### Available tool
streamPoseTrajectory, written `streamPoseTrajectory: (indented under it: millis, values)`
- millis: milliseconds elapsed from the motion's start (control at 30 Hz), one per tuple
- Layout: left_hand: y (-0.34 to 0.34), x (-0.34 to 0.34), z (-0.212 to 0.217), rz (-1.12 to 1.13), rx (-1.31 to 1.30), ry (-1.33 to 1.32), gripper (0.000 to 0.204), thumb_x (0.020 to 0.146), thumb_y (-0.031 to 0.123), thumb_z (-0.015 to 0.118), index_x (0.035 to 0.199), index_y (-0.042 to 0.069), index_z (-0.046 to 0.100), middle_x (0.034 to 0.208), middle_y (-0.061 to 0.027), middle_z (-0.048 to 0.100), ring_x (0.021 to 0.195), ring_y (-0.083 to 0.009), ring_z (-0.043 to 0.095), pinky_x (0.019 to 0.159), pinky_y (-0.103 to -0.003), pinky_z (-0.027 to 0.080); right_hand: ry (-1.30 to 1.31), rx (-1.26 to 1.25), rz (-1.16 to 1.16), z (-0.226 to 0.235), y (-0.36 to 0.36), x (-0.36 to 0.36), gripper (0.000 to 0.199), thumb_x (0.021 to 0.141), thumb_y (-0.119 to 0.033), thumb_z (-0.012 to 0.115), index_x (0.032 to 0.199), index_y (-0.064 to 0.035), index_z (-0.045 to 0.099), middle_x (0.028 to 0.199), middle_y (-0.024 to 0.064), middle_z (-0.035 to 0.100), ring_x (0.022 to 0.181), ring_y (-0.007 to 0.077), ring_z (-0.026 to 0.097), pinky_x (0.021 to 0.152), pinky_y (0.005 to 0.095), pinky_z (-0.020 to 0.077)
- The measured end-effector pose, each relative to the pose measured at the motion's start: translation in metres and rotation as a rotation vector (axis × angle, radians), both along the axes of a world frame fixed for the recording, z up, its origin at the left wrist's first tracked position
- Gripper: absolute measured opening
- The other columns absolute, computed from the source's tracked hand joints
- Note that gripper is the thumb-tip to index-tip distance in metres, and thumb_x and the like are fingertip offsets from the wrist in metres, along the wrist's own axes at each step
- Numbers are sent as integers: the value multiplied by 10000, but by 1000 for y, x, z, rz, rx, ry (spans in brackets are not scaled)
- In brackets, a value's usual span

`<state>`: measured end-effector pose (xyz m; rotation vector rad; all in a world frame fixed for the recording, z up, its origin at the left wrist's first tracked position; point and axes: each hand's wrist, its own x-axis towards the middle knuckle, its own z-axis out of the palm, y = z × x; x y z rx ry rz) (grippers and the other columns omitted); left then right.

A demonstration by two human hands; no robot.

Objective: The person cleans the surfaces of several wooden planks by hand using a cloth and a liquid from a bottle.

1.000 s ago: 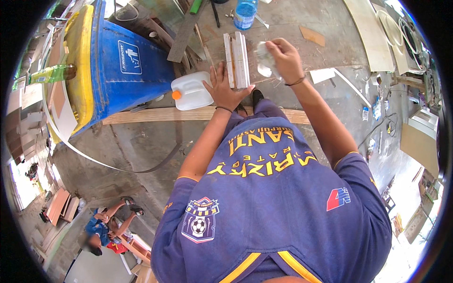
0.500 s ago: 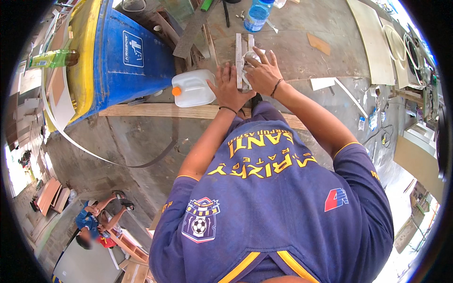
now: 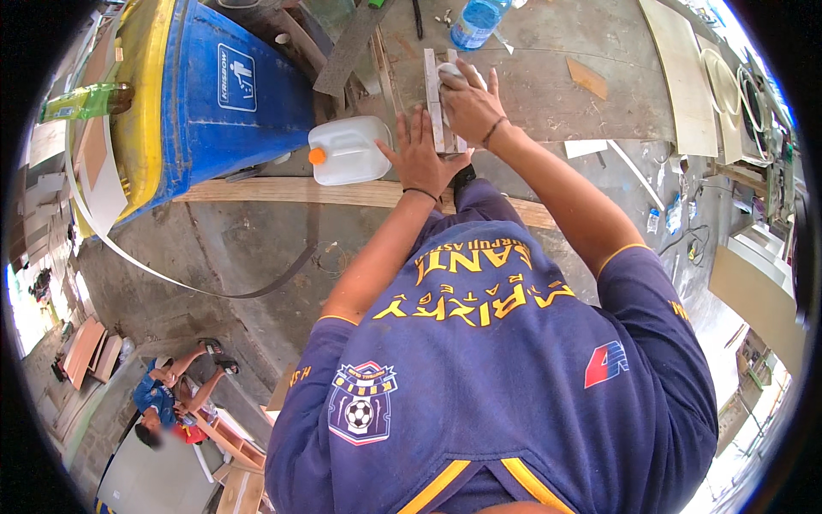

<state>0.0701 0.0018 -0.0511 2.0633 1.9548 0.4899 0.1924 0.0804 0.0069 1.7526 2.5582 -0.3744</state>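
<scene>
A dusty workshop floor spreads around me, with a blue bin (image 3: pixel 218 94) at upper left and a white jug (image 3: pixel 349 150) beside it. On the worktop (image 3: pixel 548 94) at top centre lie pale wooden strips (image 3: pixel 438 107). My left hand (image 3: pixel 422 158) presses flat, fingers (image 3: pixel 417 128) spread, on their near end. My right hand (image 3: pixel 469 107) is closed around a white cloth (image 3: pixel 451 72), rubbing atop the strips.

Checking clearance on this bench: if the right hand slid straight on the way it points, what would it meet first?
The right hand, holding a white pad on the wooden strips, points up the bench. The blue plastic bottle looks first in line, though depth is unclear.
</scene>
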Motion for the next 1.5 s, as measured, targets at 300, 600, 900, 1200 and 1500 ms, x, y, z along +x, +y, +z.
streamPoseTrajectory:
  millis: [300,600,900,1200,1500]
  values:
    - [3,-1,-11,-6,13,110,1013,557,599,703,1380,91,400,1490,2,308,1407,-269,192,1011,-719,32,206,-39,43,10,-65,7,224,813,-185,539,990,-106,653,1220,-1,570,1369,253,262,1067,654,75]
    - [4,1,1,-13,4,-22,1037,582,647,656,1404,90,357,1466,-22,350,1392,-287,225,1030,-683,23,74,139,5,-3,-14,7,227,783,-143,529,970,-124,656,1180,-46,588,1397,248,208,992,755,53]
    - [8,5,2,68,4,-30,1055,552,654,684,1393,95,376,1453,-21,367,1385,-282,246,1023,-696,68,112,149,32,-11,15,3,252,772,-126,514,974,-83,659,1139,2,596,1315,237,327,1035,705,103]
    - [5,3,-13,73,32,185,906,675,509,662,1423,120,327,1488,8,293,1402,-273,194,1023,-709,70,132,94,136,10,-49,-3,230,745,-170,532,852,-31,680,1010,72,640,1223,224,432,1048,675,113]
    - [4,5,9,45,83,-99,888,684,391,686,1425,91,299,1480,-52,309,1388,-264,229,994,-749,60,908,-598,-443,20,-63,43,233,804,-169,525,858,35,625,961,123,641,859,293,618,756,308,479]
